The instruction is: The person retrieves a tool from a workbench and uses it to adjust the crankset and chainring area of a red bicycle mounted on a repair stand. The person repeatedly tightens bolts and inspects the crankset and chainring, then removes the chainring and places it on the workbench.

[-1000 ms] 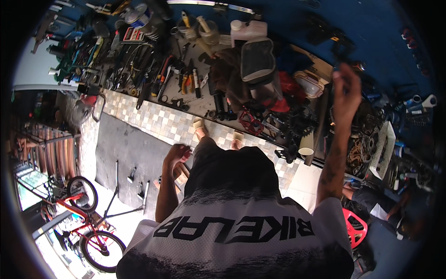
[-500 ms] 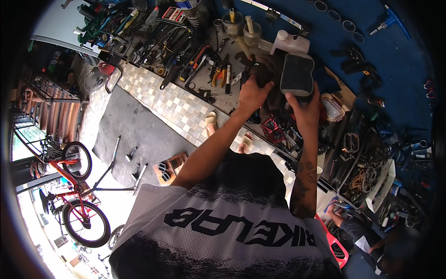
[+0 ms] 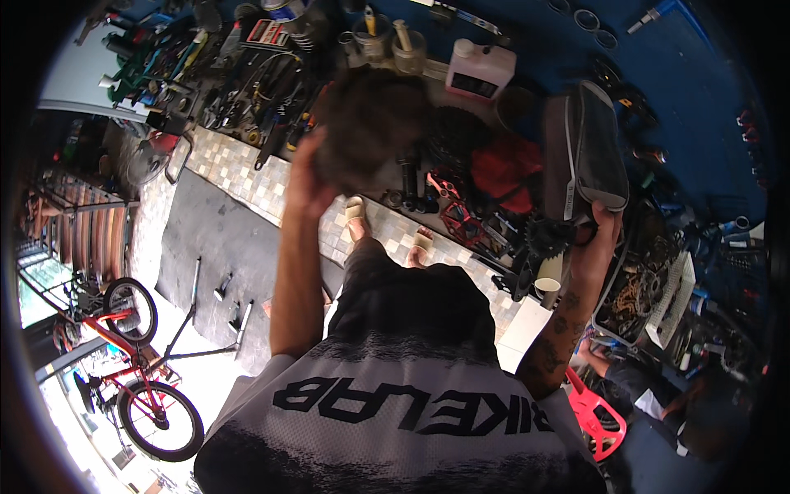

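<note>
I saw both items apparently raised off the clutter and neither set down: a dark brown cloth [image 3: 374, 132] at the left hand [image 3: 309, 177], and a grey soft case [image 3: 600, 152] at the right hand [image 3: 599, 235]. Lying loose between the hands were red fabric [image 3: 508, 173] and red metal parts [image 3: 455, 210]. The left hand clasped the cloth's near side, though blur hid its fingers. The right hand gripped the case's lower end, most fingers out of sight.

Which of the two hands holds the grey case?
The right hand, gripping the grey case by its near end; the left hand holds a dark-brown bundle.
</note>
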A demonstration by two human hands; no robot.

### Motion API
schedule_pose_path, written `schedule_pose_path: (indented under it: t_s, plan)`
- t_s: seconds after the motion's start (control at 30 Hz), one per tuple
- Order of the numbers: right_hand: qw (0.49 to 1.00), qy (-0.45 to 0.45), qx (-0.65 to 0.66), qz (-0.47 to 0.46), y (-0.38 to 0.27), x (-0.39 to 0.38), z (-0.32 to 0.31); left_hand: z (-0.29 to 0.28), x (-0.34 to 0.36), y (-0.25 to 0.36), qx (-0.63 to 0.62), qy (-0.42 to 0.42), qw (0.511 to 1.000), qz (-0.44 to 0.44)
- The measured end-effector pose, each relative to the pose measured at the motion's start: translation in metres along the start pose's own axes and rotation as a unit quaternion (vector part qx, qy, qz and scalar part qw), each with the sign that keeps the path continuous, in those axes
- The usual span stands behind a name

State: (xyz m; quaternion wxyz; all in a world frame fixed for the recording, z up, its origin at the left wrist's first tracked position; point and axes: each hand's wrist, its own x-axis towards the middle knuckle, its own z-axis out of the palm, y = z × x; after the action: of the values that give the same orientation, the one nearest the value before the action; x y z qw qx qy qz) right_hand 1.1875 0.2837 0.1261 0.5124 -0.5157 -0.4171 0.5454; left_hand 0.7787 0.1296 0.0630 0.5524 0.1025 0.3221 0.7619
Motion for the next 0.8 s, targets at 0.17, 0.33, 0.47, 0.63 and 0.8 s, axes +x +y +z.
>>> schedule_pose_path:
  t_s: [0.17,0.33,0.47,0.63,0.8]
  plan:
    - [1.000,0.015,0.018,-0.015,-0.003,-0.001,-0.026,-0.048,-0.039,0.057,-0.064,-0.077,0.993,0.062]
    - [0.987,-0.008,-0.123,-0.102,0.021,0.006,-0.021,-0.057,-0.044,0.076,-0.025,-0.022,0.995,0.089]
    - [0.928,-0.011,-0.319,-0.190,0.044,0.012,-0.008,-0.026,-0.041,0.056,-0.037,-0.038,0.996,0.069]
    - [0.923,-0.011,-0.306,-0.231,0.043,-0.003,0.011,0.059,-0.020,-0.020,0.043,-0.049,0.998,-0.009]
    - [0.970,-0.043,-0.170,-0.169,0.036,-0.017,0.017,0.131,0.024,-0.108,0.362,-0.318,0.875,-0.048]
